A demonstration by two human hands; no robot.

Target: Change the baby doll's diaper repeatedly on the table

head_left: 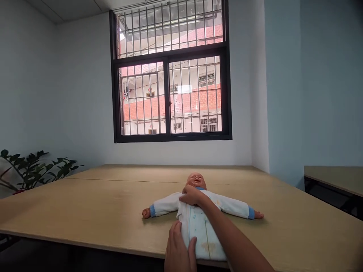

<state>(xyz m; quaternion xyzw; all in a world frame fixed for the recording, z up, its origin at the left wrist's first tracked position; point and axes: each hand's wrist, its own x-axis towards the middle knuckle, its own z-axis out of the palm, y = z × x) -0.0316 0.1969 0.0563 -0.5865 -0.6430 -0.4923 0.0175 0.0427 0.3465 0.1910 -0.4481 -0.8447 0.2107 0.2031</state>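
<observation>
A baby doll (195, 179) lies on its back on the table, head toward the window and arms spread to both sides. It wears a white romper (208, 230) with blue cuffs, a blue collar and pale stains on the front. My right hand (193, 195) reaches across the doll's chest, its fingers closed on the romper's cloth just below the collar. Along the lower side edge of the romper rests my left hand (180, 247), fingers extended and thumb apart on the cloth. The doll's legs are not visible.
The wide wooden table (113, 204) has its front edge close to me. A green potted plant (36, 170) stands at the left. Behind the table is a barred window (167, 102). Another table (334, 179) stands at the right by the blue wall.
</observation>
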